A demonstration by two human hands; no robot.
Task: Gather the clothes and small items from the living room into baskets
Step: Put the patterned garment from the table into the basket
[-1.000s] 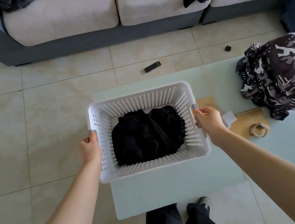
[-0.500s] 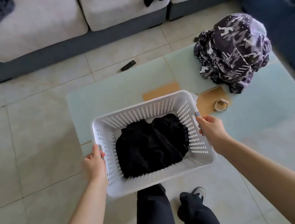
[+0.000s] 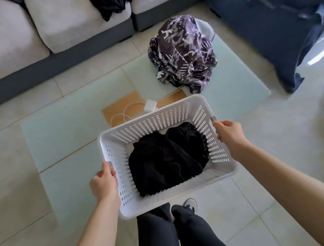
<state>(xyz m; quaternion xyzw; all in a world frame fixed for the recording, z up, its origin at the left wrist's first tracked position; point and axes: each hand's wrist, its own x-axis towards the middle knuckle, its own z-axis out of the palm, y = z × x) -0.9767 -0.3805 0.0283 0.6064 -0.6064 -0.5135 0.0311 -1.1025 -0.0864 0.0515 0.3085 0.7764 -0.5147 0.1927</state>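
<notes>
Between gripping left hand (image 3: 103,182) and right hand (image 3: 230,135), white basket (image 3: 157,121) with black clothes (image 3: 167,159).

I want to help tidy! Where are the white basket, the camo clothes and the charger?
white basket (image 3: 148,122): head view, far wall.
camo clothes (image 3: 184,52): head view, middle of heap.
charger (image 3: 150,105): head view, white block.

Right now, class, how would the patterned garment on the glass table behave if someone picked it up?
The patterned garment lies crumpled in soft folds, so it would probably flop and unfurl. It looks like thin cloth, likely light. It seems unlikely to roll.
</notes>
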